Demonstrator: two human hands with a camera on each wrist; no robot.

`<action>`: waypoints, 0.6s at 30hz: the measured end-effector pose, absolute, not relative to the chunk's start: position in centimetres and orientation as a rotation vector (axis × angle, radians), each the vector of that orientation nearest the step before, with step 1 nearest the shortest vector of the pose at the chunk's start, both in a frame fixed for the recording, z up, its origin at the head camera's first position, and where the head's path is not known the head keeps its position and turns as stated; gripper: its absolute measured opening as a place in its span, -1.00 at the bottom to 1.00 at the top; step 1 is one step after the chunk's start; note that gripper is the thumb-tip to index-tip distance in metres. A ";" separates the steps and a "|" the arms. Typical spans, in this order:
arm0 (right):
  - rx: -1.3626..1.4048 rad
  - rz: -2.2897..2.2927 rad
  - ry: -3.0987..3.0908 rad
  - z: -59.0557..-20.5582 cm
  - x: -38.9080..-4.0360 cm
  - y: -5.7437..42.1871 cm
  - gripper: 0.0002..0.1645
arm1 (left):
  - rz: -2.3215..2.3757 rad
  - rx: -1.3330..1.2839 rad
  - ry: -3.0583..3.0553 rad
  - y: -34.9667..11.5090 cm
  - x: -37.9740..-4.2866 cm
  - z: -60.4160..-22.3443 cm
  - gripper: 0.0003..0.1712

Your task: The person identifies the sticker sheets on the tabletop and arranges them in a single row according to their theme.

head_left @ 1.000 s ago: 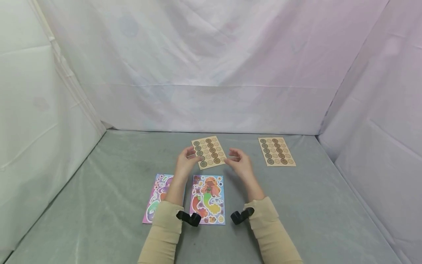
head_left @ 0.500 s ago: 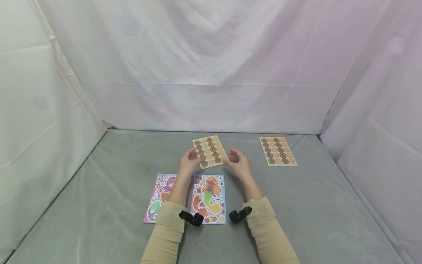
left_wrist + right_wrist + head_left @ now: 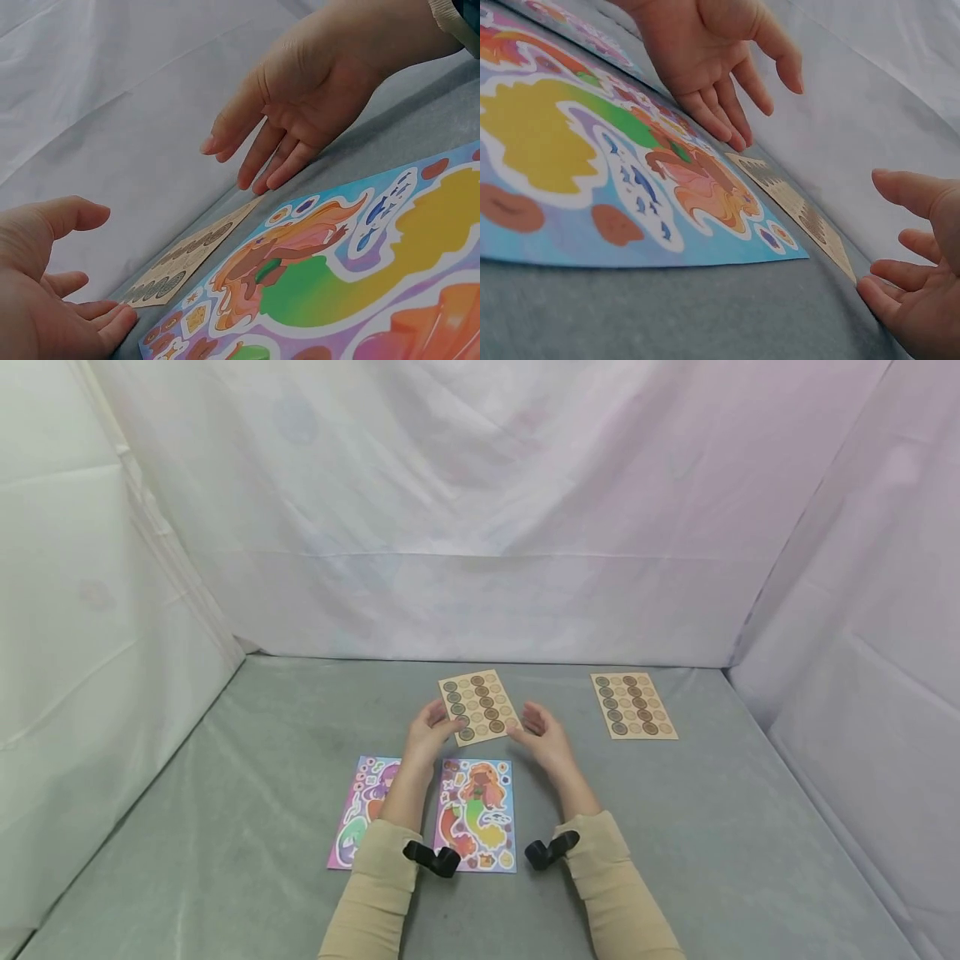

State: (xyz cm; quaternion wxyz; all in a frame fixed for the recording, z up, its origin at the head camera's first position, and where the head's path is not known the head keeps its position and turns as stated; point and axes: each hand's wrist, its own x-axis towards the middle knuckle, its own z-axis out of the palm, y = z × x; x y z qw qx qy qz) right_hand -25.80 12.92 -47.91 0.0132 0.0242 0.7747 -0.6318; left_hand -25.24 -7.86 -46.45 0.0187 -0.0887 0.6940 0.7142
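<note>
Head view: left grip (image 3: 426, 737) and right grip (image 3: 547, 742), unclamped, apparently align the tilted 12-o'clock sheet (image 3: 480, 703); straightening it calls for gentle touch.

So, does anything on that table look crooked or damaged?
One thing: the tan sheet of round designs between the left hand and right hand lies askew, its near edge slanting, while the matching sheet at right and the mermaid sheet lie squarer. No damage shows.
</note>
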 end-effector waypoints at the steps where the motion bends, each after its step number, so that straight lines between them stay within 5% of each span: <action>1: 0.082 -1.968 2.401 -47.9 -25.8 13.0 -0.16 | 2.217 -0.272 2.151 -7.8 -25.2 -46.5 -0.16; 18: 0.082 -1.865 2.318 -47.5 -25.6 13.0 -0.13 | 2.173 -0.162 2.171 -7.0 -25.2 -46.7 -0.10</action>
